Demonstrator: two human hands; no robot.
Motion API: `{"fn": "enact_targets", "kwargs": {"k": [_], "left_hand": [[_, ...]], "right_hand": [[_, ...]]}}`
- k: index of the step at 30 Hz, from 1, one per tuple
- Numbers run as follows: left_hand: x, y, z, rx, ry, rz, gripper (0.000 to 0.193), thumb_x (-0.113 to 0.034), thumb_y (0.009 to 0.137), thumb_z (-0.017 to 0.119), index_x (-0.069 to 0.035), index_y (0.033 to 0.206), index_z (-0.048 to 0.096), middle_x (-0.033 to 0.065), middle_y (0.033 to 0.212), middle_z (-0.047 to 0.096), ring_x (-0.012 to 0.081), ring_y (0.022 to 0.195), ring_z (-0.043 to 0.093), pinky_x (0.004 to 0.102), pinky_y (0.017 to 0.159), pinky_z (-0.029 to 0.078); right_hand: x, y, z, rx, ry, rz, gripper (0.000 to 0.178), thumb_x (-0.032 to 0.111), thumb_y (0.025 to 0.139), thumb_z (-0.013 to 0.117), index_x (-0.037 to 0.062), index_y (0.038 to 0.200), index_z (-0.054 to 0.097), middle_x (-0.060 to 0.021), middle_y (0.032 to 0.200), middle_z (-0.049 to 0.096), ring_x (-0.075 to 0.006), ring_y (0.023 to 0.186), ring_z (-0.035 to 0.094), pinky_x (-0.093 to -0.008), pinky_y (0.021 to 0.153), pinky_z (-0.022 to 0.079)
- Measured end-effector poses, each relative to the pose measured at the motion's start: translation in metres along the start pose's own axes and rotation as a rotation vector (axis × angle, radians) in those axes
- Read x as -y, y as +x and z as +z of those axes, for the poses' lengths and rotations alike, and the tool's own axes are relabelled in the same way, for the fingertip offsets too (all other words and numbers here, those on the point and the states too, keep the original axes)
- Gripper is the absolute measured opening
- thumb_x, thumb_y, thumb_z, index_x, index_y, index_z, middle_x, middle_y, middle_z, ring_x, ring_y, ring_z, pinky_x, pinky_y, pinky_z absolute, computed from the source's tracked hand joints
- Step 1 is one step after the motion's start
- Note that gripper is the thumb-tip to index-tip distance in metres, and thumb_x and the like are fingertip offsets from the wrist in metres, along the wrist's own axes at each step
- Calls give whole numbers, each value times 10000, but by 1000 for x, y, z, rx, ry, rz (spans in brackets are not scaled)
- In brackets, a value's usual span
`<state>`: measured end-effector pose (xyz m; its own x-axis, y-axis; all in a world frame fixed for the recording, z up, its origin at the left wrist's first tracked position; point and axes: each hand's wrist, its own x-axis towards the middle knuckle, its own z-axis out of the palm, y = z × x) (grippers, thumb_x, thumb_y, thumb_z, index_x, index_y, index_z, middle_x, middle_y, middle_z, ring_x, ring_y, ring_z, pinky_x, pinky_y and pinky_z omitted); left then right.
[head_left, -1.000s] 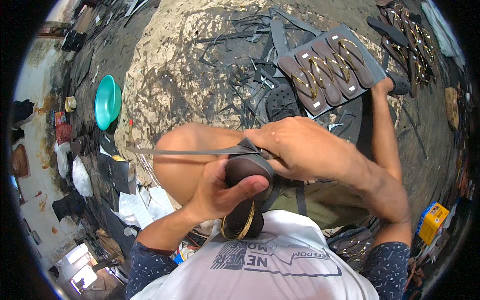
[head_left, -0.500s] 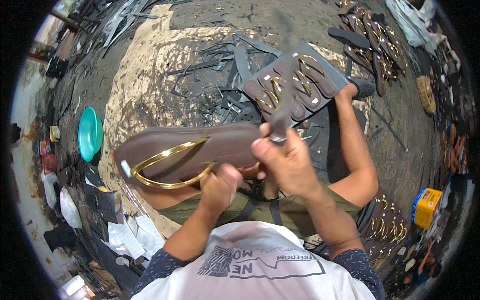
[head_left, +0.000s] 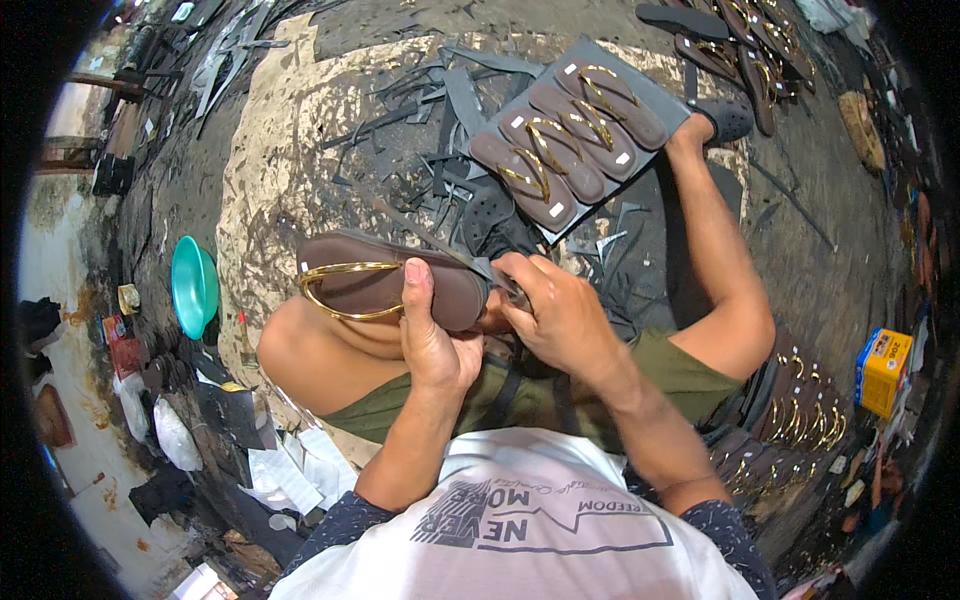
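Note:
A brown sandal (head_left: 440, 290) with a gold V-shaped strap lies tilted in front of me, over my bent leg. My left hand (head_left: 440, 345) grips its near edge, thumb up against the footbed beside the strap. At the sandal's right end, my right hand (head_left: 560, 315) is closed round a long thin dark strip (head_left: 425, 232), which reaches up and left along the sandal's far edge. Whether the strip is a blade or a sole offcut I cannot tell. Beyond it, several brown sandals (head_left: 565, 135) with gold straps lie side by side on a grey sheet (head_left: 640, 95).
Dark offcuts (head_left: 465, 110) litter the floor ahead. More sandals (head_left: 765, 60) are piled at the far right, and others (head_left: 800, 420) line the right side. A green bowl (head_left: 195, 288) and white papers (head_left: 300, 470) lie left, a yellow box (head_left: 884, 372) right.
The sandal has moved lower and away from my view, its strap end shifting right. My right hand's strip has swung from pointing up to lying along the sandal's far edge.

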<state>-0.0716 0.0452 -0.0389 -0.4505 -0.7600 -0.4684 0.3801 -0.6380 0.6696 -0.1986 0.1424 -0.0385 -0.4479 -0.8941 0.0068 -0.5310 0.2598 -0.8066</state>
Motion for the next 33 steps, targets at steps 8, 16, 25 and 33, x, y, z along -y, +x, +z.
{"fn": "enact_targets", "kwargs": {"k": [8,16,25,33], "left_hand": [[-3,-5,-38,50,146,-31,419,-464,994,680,-109,1209,621,53,1162,678,204,1067,673,404,962,560],[46,83,25,192,202,-131,760,-638,1092,368,-7,1504,466,167,1511,504,246,1388,494,440,1190,358],[193,200,6,-310,481,-71,614,-232,1008,546,127,1484,402,315,1456,534,385,1307,581,430,1088,474],[165,217,7,-109,444,-241,458,-375,958,717,-7,1229,673,125,1119,710,196,875,674,364,633,489]], "right_hand": [[-4,41,2,246,422,-32,347,350,961,718,33,1093,664,-192,789,709,-372,662,702,-440,621,550],[-52,60,-66,-34,820,568,419,447,935,794,36,932,711,-29,705,662,-107,553,615,-274,478,486],[-67,51,-193,-542,863,240,484,338,1000,736,20,1340,600,-47,988,680,-82,751,585,-250,615,504],[-107,-12,-122,-289,830,586,401,175,1059,626,32,1411,496,-15,945,604,-82,760,606,-255,613,548]]}}
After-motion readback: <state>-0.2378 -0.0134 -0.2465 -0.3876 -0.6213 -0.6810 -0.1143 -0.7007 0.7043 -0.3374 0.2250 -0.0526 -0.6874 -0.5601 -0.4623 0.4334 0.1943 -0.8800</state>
